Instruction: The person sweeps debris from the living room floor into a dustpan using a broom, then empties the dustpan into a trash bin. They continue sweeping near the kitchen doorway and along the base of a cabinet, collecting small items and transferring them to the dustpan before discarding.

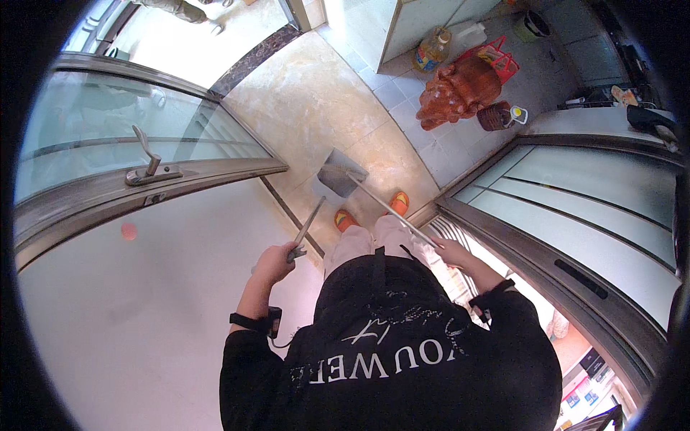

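Observation:
My left hand (pixel 277 263) is closed around a grey stick (pixel 311 222) that slants up and away from me; a small grey piece shows at the fist, and I cannot tell what kind of tool it is. In my right hand (pixel 452 253) is the upper end of a long thin pole (pixel 391 209). The pole runs down to a flat grey, roughly square head (pixel 342 172) on the beige tile floor, just beyond my orange shoes (pixel 399 203). That head looks like a dustpan. The two tools are apart.
Glass doors with metal frames stand at left (pixel 145 145) and right (pixel 560 188). On grey tiles ahead are a large oil bottle (pixel 433 51), a glossy brown carved-looking object (pixel 458 91), a red basket (pixel 504 59) and a dark bin (pixel 531 27). Part of another person shows at the top left.

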